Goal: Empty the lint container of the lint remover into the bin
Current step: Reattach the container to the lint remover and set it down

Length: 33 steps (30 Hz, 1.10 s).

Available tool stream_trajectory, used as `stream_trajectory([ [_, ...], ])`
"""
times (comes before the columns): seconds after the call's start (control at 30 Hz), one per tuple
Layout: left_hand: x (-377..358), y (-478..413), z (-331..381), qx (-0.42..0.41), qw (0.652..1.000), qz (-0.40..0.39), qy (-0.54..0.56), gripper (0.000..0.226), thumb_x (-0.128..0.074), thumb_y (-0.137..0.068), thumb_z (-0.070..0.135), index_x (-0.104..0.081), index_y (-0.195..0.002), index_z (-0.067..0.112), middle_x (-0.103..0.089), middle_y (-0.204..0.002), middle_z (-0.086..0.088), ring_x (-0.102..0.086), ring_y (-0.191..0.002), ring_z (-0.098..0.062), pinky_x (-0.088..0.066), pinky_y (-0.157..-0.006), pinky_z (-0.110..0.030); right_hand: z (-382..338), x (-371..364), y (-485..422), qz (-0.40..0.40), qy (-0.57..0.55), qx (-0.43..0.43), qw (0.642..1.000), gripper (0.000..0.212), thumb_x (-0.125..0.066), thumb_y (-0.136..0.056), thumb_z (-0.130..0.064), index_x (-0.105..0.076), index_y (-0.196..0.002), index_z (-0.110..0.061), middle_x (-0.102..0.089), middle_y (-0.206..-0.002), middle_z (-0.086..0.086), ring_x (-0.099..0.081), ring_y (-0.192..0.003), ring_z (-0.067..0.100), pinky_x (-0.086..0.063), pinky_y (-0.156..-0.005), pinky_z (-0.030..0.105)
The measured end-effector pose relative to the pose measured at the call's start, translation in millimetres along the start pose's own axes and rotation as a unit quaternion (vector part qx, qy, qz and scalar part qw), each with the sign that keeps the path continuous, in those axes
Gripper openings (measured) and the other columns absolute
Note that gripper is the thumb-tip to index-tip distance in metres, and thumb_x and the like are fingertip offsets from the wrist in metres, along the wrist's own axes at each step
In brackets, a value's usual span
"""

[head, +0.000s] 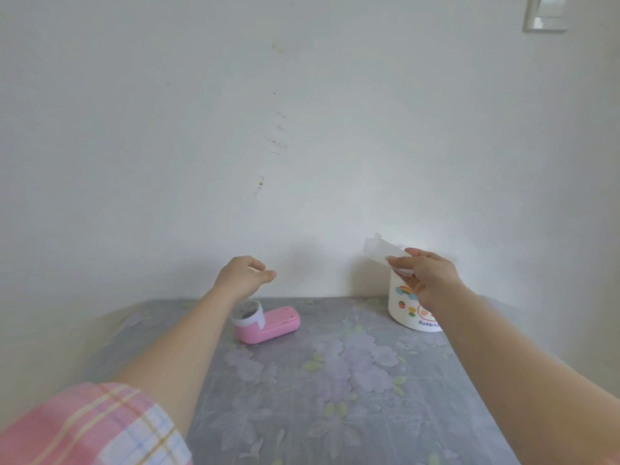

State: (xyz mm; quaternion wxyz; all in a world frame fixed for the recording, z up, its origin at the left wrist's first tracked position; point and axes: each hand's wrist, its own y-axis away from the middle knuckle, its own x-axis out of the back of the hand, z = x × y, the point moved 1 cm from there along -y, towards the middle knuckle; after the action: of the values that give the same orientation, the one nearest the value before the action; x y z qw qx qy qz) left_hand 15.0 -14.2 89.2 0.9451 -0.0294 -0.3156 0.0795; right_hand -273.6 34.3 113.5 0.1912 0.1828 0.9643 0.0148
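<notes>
A table [335, 380] draped in a grey cloth printed with pale lilac flowers runs back to a plain white wall [235, 129], which carries a few dark scuff marks near its middle — a white fitting [545, 13] sits high in the right corner. On the cloth, left of centre, lies the pink lint remover [268, 325] on its side, its round white-rimmed head turned upward and partly hidden by the left forearm. At the back right stands a small white bin [404, 305] with a rainbow and cartoon stickers, close to the wall. The right hand [426, 275] is raised in front of the bin's top, covering part of it, and pinches the translucent lint container [385, 255] between thumb and fingers, the container tilted above the bin. The left hand [243, 276] hovers above the lint remover — loosely curled, holding nothing. A pink plaid sleeve [90, 427] fills the lower left corner.
</notes>
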Motion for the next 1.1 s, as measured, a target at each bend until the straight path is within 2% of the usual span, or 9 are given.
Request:
stream_trajectory([
  [0.07, 5, 5, -17, 0.029, 0.999, -0.022, -0.001, 0.055, -0.074, -0.078, 0.037, -0.057, -0.124, 0.013, -0.058, -0.122, -0.009, -0.057, -0.110, -0.025, -0.043, -0.093, -0.032, 6, -9, 3, -0.013, 0.012, -0.007, 1.000, 0.053, -0.070, -0.069, 0.017, -0.056, -0.118, 0.000, -0.065, -0.088, 0.011, -0.065, -0.083, 0.025, -0.050, -0.096, 0.034],
  [0.13, 4, 10, -31, 0.055, 0.996, -0.066, -0.024, 0.070, -0.077, -0.075, 0.035, -0.047, -0.134, 0.011, -0.057, -0.121, -0.009, -0.055, -0.112, -0.024, -0.042, -0.092, -0.031, 10, -16, 7, -0.025, 0.020, -0.012, 0.999, 0.053, -0.067, -0.072, 0.019, -0.054, -0.120, 0.001, -0.064, -0.090, 0.012, -0.064, -0.077, 0.021, -0.050, -0.078, 0.027],
  [0.2, 0, 13, -43, 0.078, 0.990, -0.108, -0.050, 0.082, -0.079, -0.073, 0.031, -0.038, -0.141, 0.011, -0.048, -0.137, -0.007, -0.050, -0.120, -0.023, -0.042, -0.092, -0.030, 13, -22, 11, -0.035, 0.033, -0.020, 0.999, 0.051, -0.065, -0.075, 0.018, -0.054, -0.120, -0.002, -0.064, -0.091, 0.010, -0.062, -0.071, 0.016, -0.046, -0.070, 0.023],
  [0.3, -8, 14, -58, 0.091, 0.987, -0.122, -0.052, 0.074, -0.082, -0.068, 0.020, -0.045, -0.132, 0.014, -0.053, -0.128, -0.002, -0.052, -0.107, -0.020, -0.044, -0.083, -0.027, 18, -27, 11, -0.040, 0.023, -0.016, 0.999, 0.053, -0.063, -0.074, 0.023, -0.053, -0.122, 0.004, -0.060, -0.081, 0.007, -0.061, -0.071, 0.018, -0.049, -0.087, 0.028],
  [0.47, -14, 8, -69, 0.082, 0.992, -0.081, -0.045, 0.083, -0.082, -0.044, 0.026, -0.055, -0.122, 0.014, -0.062, -0.119, -0.006, -0.059, -0.108, -0.025, -0.051, -0.094, -0.040, 24, -28, 9, -0.036, 0.049, -0.018, 0.998, 0.053, -0.064, -0.073, 0.024, -0.053, -0.121, 0.005, -0.057, -0.081, 0.005, -0.061, -0.069, 0.018, -0.050, -0.086, 0.029],
  [0.6, -14, 5, -72, 0.089, 0.993, -0.074, 0.002, 0.076, -0.085, -0.048, 0.020, -0.056, -0.118, 0.011, -0.062, -0.116, -0.008, -0.061, -0.106, -0.027, -0.054, -0.090, -0.043, 27, -26, 5, -0.033, 0.057, -0.020, 0.998, 0.051, -0.065, -0.072, 0.022, -0.055, -0.118, 0.004, -0.058, -0.083, 0.006, -0.061, -0.070, 0.018, -0.050, -0.085, 0.028],
  [0.87, -15, 6, -59, 0.083, 0.966, -0.084, 0.229, 0.050, -0.073, -0.075, -0.005, -0.054, -0.119, 0.010, -0.058, -0.114, -0.011, -0.060, -0.103, -0.028, -0.052, -0.086, -0.039, 29, -24, -4, -0.033, 0.075, -0.009, 0.997, 0.050, -0.076, -0.068, 0.012, -0.058, -0.112, -0.003, -0.064, -0.096, 0.010, -0.065, -0.081, 0.022, -0.055, -0.086, 0.031],
  [1.0, -8, 3, -34, 0.054, 0.939, -0.097, 0.326, 0.050, -0.070, -0.079, -0.004, -0.052, -0.122, 0.011, -0.058, -0.122, -0.009, -0.061, -0.104, -0.025, -0.054, -0.071, -0.032, 26, -24, -3, -0.039, 0.100, 0.010, 0.994, 0.049, -0.081, -0.067, 0.000, -0.059, -0.110, -0.006, -0.062, -0.106, 0.012, -0.062, -0.088, 0.025, -0.055, -0.082, 0.031],
  [1.1, -3, 2, -16, 0.027, 0.929, -0.121, 0.350, 0.045, -0.069, -0.080, -0.002, -0.053, -0.120, 0.013, -0.060, -0.125, -0.008, -0.061, -0.106, -0.023, -0.054, -0.072, -0.031, 23, -27, -1, -0.055, 0.130, 0.027, 0.990, 0.048, -0.084, -0.066, -0.009, -0.063, -0.108, -0.005, -0.065, -0.104, 0.010, -0.062, -0.089, 0.022, -0.056, -0.083, 0.032],
])
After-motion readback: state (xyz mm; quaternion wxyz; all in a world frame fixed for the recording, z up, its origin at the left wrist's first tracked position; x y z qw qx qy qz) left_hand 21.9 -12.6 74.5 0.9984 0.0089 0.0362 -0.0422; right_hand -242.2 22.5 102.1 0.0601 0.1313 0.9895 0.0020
